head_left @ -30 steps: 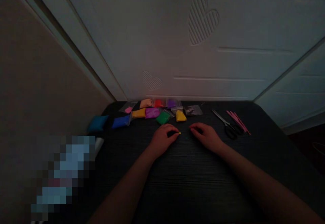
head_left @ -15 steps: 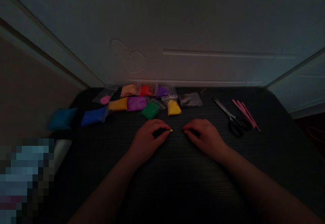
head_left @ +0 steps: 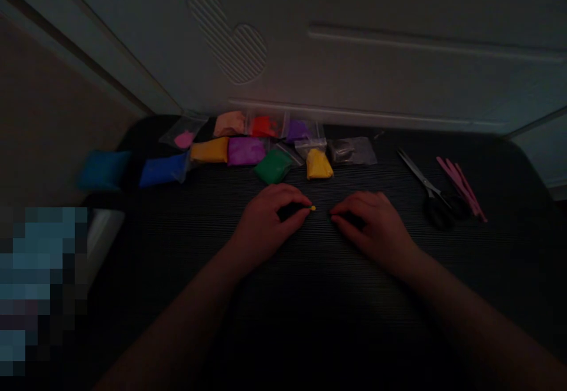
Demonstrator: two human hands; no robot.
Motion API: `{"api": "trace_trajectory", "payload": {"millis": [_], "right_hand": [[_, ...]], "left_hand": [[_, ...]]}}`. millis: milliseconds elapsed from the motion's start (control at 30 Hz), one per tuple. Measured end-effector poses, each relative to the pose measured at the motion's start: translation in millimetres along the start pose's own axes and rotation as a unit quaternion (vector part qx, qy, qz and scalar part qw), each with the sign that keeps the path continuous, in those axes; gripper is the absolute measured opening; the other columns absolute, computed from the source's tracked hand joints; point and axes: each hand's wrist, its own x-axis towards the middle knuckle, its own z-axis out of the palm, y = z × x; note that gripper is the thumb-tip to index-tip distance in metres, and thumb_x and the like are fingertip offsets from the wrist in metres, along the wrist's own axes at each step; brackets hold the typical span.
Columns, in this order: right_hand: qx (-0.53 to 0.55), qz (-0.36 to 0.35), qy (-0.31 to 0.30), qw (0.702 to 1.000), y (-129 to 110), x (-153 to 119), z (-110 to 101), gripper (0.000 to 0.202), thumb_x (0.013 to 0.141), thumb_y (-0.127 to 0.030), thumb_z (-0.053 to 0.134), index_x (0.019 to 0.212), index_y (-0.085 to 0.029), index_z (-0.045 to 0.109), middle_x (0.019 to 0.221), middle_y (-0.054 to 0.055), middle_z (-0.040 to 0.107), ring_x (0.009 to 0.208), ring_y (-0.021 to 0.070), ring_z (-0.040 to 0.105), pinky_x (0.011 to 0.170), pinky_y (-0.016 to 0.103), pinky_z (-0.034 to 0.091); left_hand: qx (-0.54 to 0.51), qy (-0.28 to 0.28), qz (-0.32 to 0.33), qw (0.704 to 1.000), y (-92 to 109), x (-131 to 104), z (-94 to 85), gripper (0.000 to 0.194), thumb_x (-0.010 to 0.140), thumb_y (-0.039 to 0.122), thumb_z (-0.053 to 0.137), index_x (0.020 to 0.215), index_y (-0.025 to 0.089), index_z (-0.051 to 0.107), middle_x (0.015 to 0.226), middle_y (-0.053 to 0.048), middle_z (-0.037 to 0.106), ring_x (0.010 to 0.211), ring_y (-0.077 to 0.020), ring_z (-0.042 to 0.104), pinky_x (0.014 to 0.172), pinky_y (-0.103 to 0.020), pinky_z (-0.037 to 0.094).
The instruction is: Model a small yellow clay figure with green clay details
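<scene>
Dim in here, but the left hand [head_left: 266,222] pinches a tiny yellow clay bit [head_left: 313,208] at its fingertips, low over the dark table [head_left: 310,320]. The right hand [head_left: 376,231] rests curled, fingertips down, gripping nothing I can see. That speck looks soft and feather-light; a gentle fingertip pinch suits it. Since a moment ago both hands have barely shifted, the yellow packet [head_left: 319,165] still just beyond.

Dark ribbed worktop [head_left: 310,320]. Beyond the fingers, a row of small clay bags: green bag [head_left: 272,166], yellow bag [head_left: 319,165], magenta bag [head_left: 245,150], orange-yellow bag [head_left: 209,150], blue bag [head_left: 162,169], teal bag [head_left: 103,169] far left, clear bag with a pink lump [head_left: 183,137]. Further back: peach [head_left: 229,123], red [head_left: 264,126], purple [head_left: 298,130], dark bag [head_left: 352,150]. Right of the fingers, well apart: black scissors [head_left: 427,193], beside them pink sticks [head_left: 461,179]. White panelled wall [head_left: 398,66] behind.
</scene>
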Motion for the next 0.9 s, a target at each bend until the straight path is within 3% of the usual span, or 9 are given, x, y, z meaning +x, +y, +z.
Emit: {"api": "trace_trajectory", "payload": {"millis": [900], "right_hand": [[-0.025,-0.024,-0.005,0.999,-0.1,-1.1,-0.5,0.013,0.079,-0.028,0.054,0.088,-0.025,0.063,0.089,0.001,0.061,0.083,0.017,0.054,0.073,0.033,0.032]], "left_hand": [[-0.002,0.006,0.015,1.0,-1.8,0.0,1.1,0.015,0.076,0.029,0.053,0.085,0.022,0.063,0.093,0.001,0.061,0.09,-0.0139,0.054,0.083,-0.028,0.041]]}}
